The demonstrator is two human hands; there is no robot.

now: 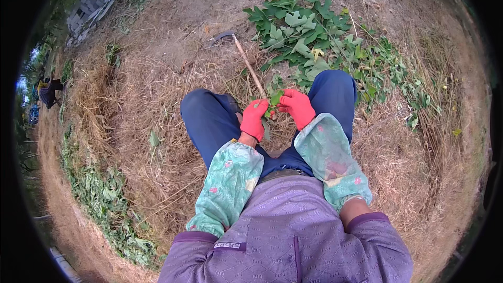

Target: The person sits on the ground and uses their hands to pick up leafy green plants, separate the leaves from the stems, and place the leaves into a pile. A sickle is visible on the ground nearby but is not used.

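Note:
My left hand (253, 121), in a red glove, grips a small green leafy sprig (276, 97) between my knees. From the other side my right hand (297, 107), gloved alike, pinches the same sprig, its fingertips partly behind the leaves. A sickle lies on the ground just beyond; its wooden handle (247, 63) runs toward my hands and its curved blade (222, 36) points left. Where the handle ends is partly hidden by my left hand. Large lobed leaves on cut-looking branches form a green heap (302, 27) ahead and to the right.
Dry straw and grass (145, 94) cover the ground around me. Thinner leafy stems (393, 70) trail from the heap to the right. A strip of wilted greenery (114, 208) lies at left. Farther off are stacked grey blocks (94, 4) and another person (48, 91).

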